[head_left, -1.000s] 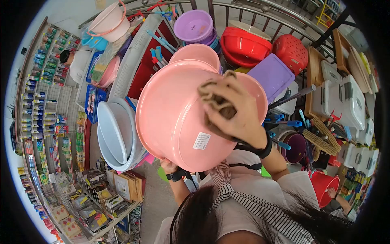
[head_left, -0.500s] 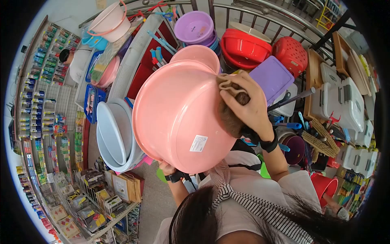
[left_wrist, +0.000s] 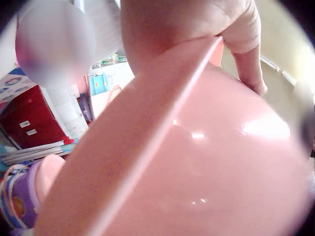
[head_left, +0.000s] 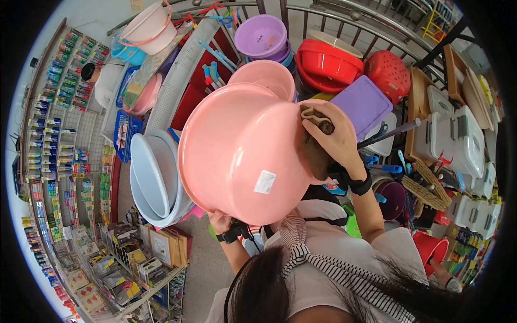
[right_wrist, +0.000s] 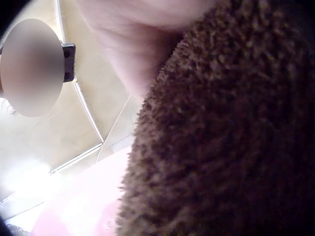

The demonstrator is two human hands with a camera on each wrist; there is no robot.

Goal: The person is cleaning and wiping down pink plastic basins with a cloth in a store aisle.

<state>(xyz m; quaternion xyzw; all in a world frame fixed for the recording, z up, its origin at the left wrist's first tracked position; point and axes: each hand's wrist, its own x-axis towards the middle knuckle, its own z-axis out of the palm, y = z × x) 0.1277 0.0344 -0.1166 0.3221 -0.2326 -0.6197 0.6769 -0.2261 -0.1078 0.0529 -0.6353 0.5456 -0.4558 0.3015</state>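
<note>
Right fingers (head_left: 330, 111) clamp brown cloth (head_left: 316, 156), long axis toward the chest (head_left: 336, 242), against pink basin (head_left: 231, 145).

Bright light is glaring off the pink basin (head_left: 242, 156), while fisheye distortion is curving the head view's dark-rimmed edges.

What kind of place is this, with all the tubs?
Probably a household goods shop: small packages hang in rows on the wall rack, and colourful basins, like the purple one, crowd together beside lidded storage boxes.
</note>
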